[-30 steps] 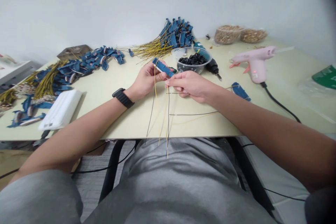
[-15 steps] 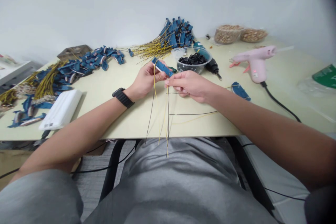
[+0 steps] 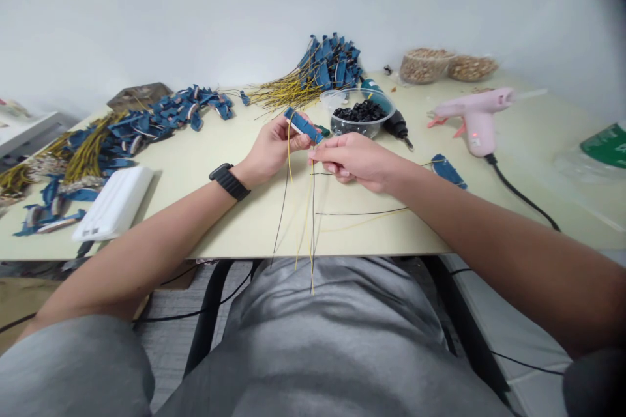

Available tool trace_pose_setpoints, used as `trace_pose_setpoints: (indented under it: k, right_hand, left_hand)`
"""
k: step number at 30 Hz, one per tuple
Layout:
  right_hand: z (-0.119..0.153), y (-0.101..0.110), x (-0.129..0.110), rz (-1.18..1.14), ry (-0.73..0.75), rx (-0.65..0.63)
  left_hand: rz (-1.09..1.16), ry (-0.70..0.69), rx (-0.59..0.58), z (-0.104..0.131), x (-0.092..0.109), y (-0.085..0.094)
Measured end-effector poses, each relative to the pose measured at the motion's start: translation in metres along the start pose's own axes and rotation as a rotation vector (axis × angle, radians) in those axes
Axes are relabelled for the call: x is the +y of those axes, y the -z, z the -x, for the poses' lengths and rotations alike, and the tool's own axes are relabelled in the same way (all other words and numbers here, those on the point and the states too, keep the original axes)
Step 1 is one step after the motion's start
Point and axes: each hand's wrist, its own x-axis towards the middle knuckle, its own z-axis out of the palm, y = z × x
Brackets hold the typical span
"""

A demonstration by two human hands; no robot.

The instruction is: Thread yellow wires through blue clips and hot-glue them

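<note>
Blue piece point(image 3: 302, 124): slim, roughly rectangular, pale strip along its near-left edge. Held up above the table point(image 3: 235, 231), around the middle, tilted, left end far and right end near. A yellow wire point(image 3: 289, 153) crosses its left end and hangs in a curve. Thin black and yellow wires point(image 3: 313, 208) drop from the piece, lowest ends past the near table edge.

Left hand point(image 3: 276, 143): closed on the piece, thumb on the near side, fingers mostly behind it. Right hand point(image 3: 355, 159): thumb and index tips together, pinching wires just below the piece's right end; too small to tell how many strands. Other right fingers curled.

Around: bowl point(image 3: 356, 129) of black bits point(image 3: 362, 111) just beyond the right hand, dark power tool point(image 3: 397, 124) beside it. Second blue part point(image 3: 448, 171) lies to the right, with the pink glue gun point(image 3: 479, 114) farther right. Wired blue bundle point(image 3: 335, 62) at the far side.
</note>
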Motion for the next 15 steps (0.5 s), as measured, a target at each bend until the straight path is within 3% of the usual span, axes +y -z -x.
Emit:
trace_pose_setpoints:
  k: [5,8,12,15]
  right_hand:
    - [0.009,0.001,-0.017,0.387,0.050,0.245]
    - [0.014,0.006,-0.027,0.464,0.080,0.322]
    - [0.014,0.010,-0.024,0.426,0.051,0.243]
    - [0.010,0.007,-0.015,0.250,0.012,0.132]
  left_hand:
    - [0.010,0.035,0.011,-0.001,-0.001,0.001]
    - [0.004,0.039,0.035,-0.001,-0.002,0.002]
    - [-0.014,0.014,0.000,-0.001,-0.003,0.003]
    - [0.003,-0.012,-0.026,-0.001,-0.001,0.002]
